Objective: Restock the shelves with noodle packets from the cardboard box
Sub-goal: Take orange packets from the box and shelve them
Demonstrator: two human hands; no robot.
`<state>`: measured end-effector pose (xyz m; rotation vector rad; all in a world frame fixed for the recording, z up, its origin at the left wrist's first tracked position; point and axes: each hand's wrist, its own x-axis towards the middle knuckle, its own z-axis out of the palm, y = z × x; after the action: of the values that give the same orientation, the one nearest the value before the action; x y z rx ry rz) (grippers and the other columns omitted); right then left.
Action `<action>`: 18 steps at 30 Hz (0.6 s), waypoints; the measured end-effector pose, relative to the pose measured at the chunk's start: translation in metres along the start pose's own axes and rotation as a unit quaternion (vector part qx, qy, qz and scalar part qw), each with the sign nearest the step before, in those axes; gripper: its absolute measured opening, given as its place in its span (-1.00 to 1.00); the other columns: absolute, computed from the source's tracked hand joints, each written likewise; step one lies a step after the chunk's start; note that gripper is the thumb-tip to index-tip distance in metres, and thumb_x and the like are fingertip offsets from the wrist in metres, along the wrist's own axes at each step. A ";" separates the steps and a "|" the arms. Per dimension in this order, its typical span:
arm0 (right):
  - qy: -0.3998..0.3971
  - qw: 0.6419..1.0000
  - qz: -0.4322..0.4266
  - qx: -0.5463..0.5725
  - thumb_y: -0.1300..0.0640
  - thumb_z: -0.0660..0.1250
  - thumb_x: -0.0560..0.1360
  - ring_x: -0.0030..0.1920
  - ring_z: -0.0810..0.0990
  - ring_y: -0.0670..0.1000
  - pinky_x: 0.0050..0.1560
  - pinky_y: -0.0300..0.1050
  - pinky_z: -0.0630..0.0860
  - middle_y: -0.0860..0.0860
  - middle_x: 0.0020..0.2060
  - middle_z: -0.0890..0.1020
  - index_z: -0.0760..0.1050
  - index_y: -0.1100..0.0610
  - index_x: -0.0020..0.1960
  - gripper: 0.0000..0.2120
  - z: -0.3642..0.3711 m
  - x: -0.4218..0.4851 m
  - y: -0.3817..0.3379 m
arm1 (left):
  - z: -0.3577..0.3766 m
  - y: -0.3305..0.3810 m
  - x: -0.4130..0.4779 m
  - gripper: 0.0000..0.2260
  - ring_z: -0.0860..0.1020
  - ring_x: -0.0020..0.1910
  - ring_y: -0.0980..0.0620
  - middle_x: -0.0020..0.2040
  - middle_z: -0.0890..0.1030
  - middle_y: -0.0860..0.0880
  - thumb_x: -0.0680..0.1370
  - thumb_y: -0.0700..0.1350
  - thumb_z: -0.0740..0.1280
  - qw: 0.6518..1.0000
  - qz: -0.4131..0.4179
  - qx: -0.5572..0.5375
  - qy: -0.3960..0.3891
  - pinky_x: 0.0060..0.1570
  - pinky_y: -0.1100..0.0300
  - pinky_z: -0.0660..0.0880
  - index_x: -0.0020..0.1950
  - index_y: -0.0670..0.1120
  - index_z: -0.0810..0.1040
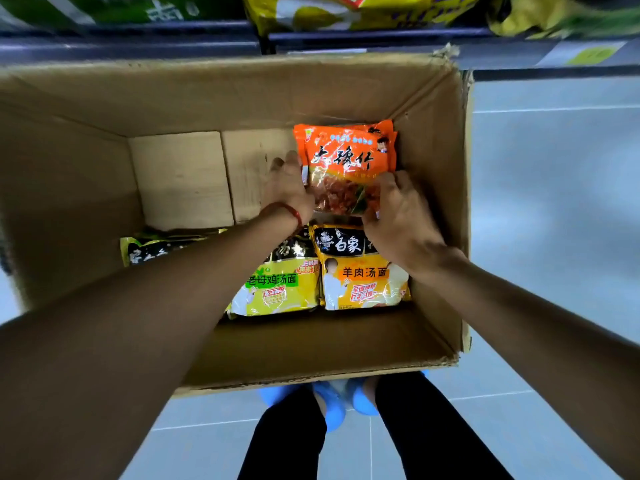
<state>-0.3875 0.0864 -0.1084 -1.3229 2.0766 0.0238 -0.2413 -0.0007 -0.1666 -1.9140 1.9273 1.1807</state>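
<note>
An open cardboard box (242,98) stands on the floor below me. At its far right lies an orange noodle packet (349,157). My left hand (289,188) grips the packet's left edge and my right hand (398,209) grips its lower right corner. Nearer to me in the box lie a yellow-green noodle packet (277,285), a yellow-orange noodle packet (363,278) and, at the left under my forearm, a partly hidden green packet (156,247). The box's far-left bottom is bare cardboard.
A dark shelf edge (346,38) runs along the top, with yellow packets (346,12) and green packets (121,8) on it. Grey tiled floor (554,202) lies to the right. My legs and blue shoes (332,403) stand just behind the box.
</note>
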 end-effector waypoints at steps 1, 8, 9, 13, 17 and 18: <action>-0.003 1.000 0.012 -0.002 0.18 0.31 0.53 0.19 0.51 0.14 0.16 -0.08 0.46 0.11 0.30 0.42 0.28 0.16 0.47 -0.48 0.001 0.000 0.000 | -0.002 -0.003 -0.003 -0.65 0.49 0.15 -0.19 0.20 0.46 -0.20 0.54 -0.13 0.40 1.000 0.006 0.007 0.000 -0.06 0.12 0.36 0.26 -0.15 0.39; -0.045 0.997 0.066 0.014 0.14 0.30 0.55 0.22 0.45 0.20 0.17 -0.01 0.41 0.20 0.27 0.42 0.14 0.23 0.50 -0.40 0.017 0.015 0.000 | -0.026 -0.039 -0.009 -0.71 0.45 0.29 -0.24 0.28 0.50 -0.26 0.63 -0.11 0.16 0.991 -0.130 -0.015 0.041 0.22 0.02 0.39 0.29 -0.23 0.41; -0.047 0.996 0.073 0.002 0.13 0.29 0.55 0.24 0.44 0.22 0.20 0.01 0.41 0.23 0.27 0.42 0.15 0.25 0.49 -0.41 0.021 0.019 0.001 | -0.028 -0.042 -0.009 -0.70 0.47 0.28 -0.25 0.29 0.50 -0.26 0.64 -0.10 0.15 0.984 -0.164 -0.052 0.048 0.20 0.01 0.40 0.30 -0.23 0.38; -0.029 0.995 0.089 -0.019 0.04 0.31 0.56 0.29 0.42 0.25 0.30 0.07 0.40 0.28 0.32 0.41 0.16 0.31 0.47 -0.38 0.037 0.035 0.002 | -0.029 -0.053 -0.007 -0.69 0.51 0.22 -0.21 0.22 0.55 -0.19 0.62 -0.06 0.18 0.949 -0.238 -0.191 0.077 0.10 0.06 0.40 0.32 -0.16 0.33; 0.004 0.995 0.095 0.003 -0.04 0.36 0.54 0.35 0.38 0.25 0.32 0.10 0.38 0.27 0.38 0.36 0.09 0.27 0.51 -0.26 0.051 0.045 -0.004 | -0.025 -0.058 -0.006 -0.52 0.52 0.08 -0.06 0.09 0.52 0.00 0.49 0.13 0.41 0.952 -0.180 -0.249 0.019 0.08 0.13 0.45 0.27 -0.06 0.33; 0.015 0.995 0.101 0.012 -0.03 0.38 0.54 0.36 0.37 0.25 0.32 0.11 0.36 0.26 0.38 0.36 0.07 0.27 0.52 -0.24 0.054 0.047 -0.005 | -0.024 -0.060 -0.005 -0.51 0.52 0.05 -0.01 0.07 0.54 0.03 0.45 0.13 0.47 0.957 -0.162 -0.239 0.019 0.11 0.13 0.49 0.22 -0.04 0.36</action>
<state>-0.3681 0.0652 -0.1741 -1.1003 2.2218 0.0664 -0.1768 -0.0032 -0.1709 -2.3811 1.3415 1.6138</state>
